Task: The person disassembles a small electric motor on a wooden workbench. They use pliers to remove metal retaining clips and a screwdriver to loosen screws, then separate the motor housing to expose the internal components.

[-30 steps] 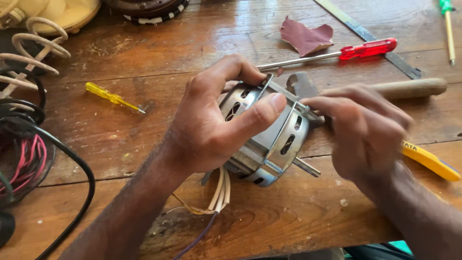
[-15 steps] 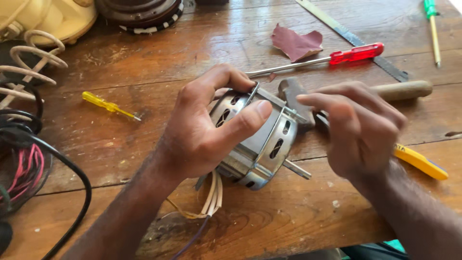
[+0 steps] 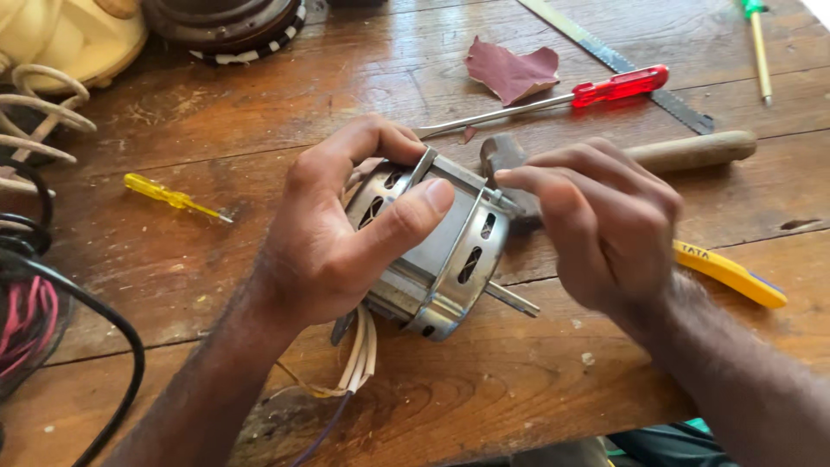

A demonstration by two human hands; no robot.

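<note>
Left hand (image 3: 333, 242) wraps around a silver motor (image 3: 437, 251) at the centre of the frame, thumb laid across its slotted casing and fingers curled over the far side, gripping it tilted on the wooden tabletop (image 3: 259, 104). Pale wires (image 3: 359, 363) trail from the motor's lower end toward the bottom edge, and a thin shaft (image 3: 512, 299) sticks out on its lower right. Right hand (image 3: 605, 225), just right of the motor, pinches its fingertips on a long bolt (image 3: 501, 199) at the casing's upper rim, closed on it. Behind that hand lies a hammer (image 3: 683, 151) with a wooden handle, its head partly hidden. A yellow-handled tool (image 3: 731, 275) pokes out at the right from under the wrist. At the left, a small yellow screwdriver (image 3: 173, 197) lies well apart from the motor, and black cable (image 3: 104, 320) curls at the lower left. Farther back rest a red-handled screwdriver (image 3: 553, 97), a scrap of reddish sandpaper (image 3: 512, 71), a metal saw blade (image 3: 622, 62) and, in the upper right, a green-handled screwdriver (image 3: 759, 43).
</note>
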